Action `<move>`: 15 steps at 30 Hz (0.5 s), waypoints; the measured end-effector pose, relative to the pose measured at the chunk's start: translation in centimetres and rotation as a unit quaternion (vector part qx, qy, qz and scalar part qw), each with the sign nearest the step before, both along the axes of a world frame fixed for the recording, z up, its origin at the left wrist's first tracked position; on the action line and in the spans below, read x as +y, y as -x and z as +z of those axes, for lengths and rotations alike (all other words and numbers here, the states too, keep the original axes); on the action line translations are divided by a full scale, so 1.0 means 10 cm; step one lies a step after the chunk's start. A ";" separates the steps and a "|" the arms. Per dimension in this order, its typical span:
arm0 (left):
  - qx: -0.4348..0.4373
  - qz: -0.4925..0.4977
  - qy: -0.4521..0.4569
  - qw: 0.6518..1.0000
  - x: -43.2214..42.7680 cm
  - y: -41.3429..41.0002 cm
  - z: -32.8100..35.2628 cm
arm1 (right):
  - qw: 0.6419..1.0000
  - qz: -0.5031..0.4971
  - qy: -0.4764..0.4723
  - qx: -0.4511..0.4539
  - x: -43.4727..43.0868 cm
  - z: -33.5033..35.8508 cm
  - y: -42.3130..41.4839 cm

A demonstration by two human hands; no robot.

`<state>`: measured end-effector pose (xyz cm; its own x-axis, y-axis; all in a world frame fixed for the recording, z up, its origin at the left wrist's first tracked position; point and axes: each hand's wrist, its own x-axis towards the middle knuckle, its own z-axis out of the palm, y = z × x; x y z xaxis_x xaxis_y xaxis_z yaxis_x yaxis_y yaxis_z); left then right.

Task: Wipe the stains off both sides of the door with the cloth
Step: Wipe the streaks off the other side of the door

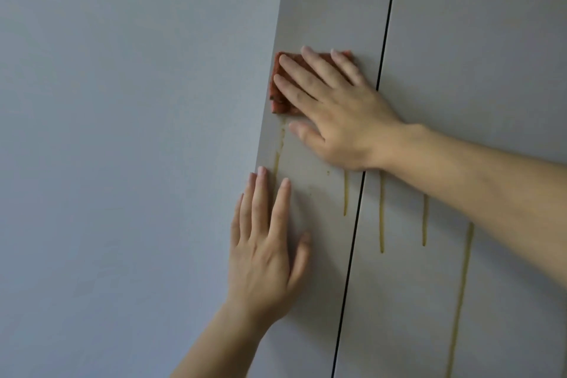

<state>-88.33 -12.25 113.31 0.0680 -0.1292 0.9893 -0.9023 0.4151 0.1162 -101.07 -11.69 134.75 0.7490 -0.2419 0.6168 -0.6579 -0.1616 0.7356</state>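
1. The left hand [264, 258], nearest the camera, lies flat on the pale grey door panel [322, 9] at its left edge. Its fingers are straight and hold nothing.
2. Just right of its fingertips is the lower end of the nearest of the yellow-brown drip streaks [277, 163]. This streak's long axis is vertical, and its top ends just under the cloth.
3. Above, the right hand [337, 120] presses the folded red-orange cloth [279, 104] flat against the panel. Its fingers are spread and extended, not curled round the cloth.
4. The remaining streaks lie below and to the right of this hand, on both sides of the dark vertical gap [386, 24]. The stroke required is judged to be downward, along the streaks.
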 end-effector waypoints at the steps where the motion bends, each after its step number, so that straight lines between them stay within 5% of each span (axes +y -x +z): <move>1: -0.005 0.003 0.005 1.000 -0.01 0.00 -0.02 | 1.000 0.001 0.000 -0.014 0.00 0.12 -0.04; 5: -0.001 0.009 0.010 1.000 -0.03 0.00 -0.01 | 0.993 -0.021 -0.002 -0.116 0.02 0.54 -0.32; 11: -0.016 0.017 -0.003 1.000 0.00 -0.01 -0.09 | 0.993 0.015 -0.022 0.114 -0.03 -0.25 0.03; 15: -0.007 0.036 -0.010 0.999 -0.02 0.02 -0.12 | 0.999 -0.003 -0.020 0.050 -0.02 0.09 -0.04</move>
<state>-88.51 -12.42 112.12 0.0641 -0.1443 0.9875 -0.9316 0.3462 0.1111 -100.70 -11.93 135.61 0.8043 -0.2704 0.5292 -0.5832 -0.1885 0.7901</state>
